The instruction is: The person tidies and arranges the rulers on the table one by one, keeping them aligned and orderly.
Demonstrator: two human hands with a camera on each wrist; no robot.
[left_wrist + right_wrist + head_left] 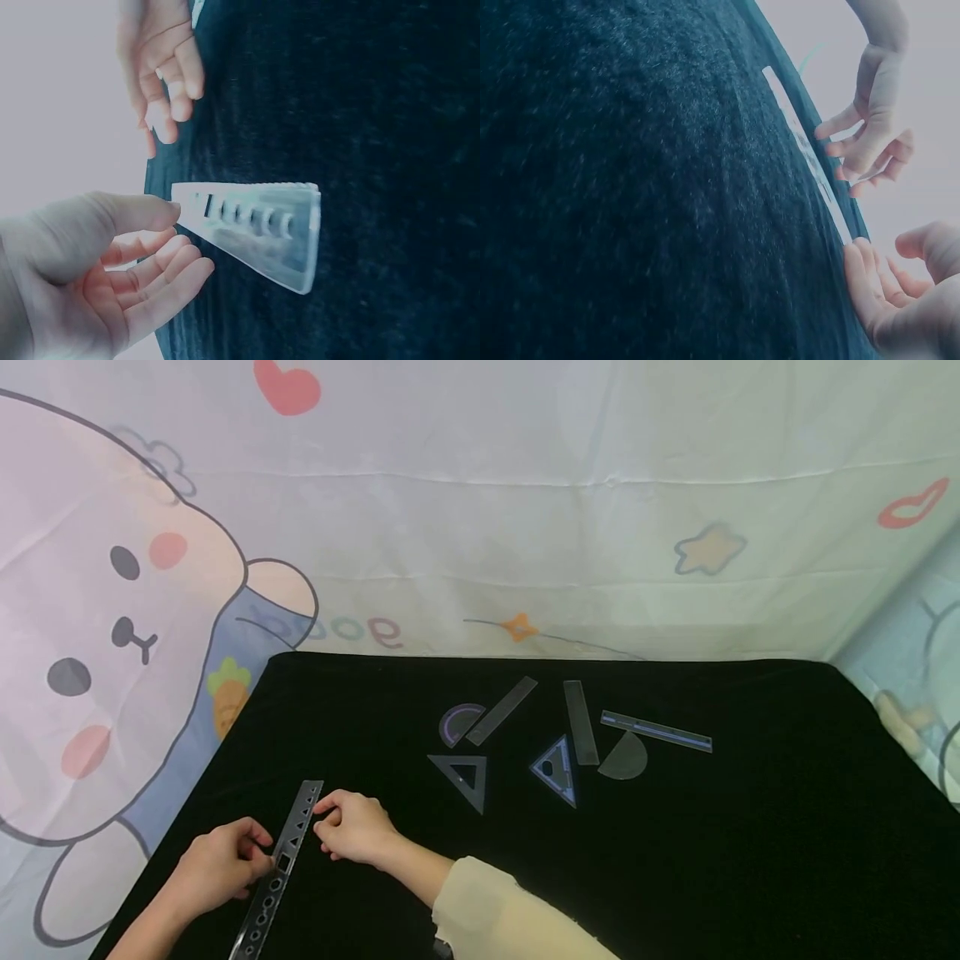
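A long clear stencil ruler [288,852], with triangles, a square and rounder shapes cut through it, lies slanted on the black cloth at the front left. My left hand [219,867] is beside its left long edge, fingers loosely bent. In the left wrist view the thumb tip [174,212] overlaps the ruler's edge, and the fingers are spread below it. Across from it, my right hand [356,827] is by the ruler's far end, index fingertip right at the right edge. The right wrist view shows its fingers [864,281] nearly straight at the ruler's end.
Toward the back middle of the black cloth [750,860] lie a purple-edged protractor [450,724], a plain protractor [626,758], two set squares, a blue-striped ruler [656,732] and two short rulers. A printed curtain [525,527] hangs behind the table.
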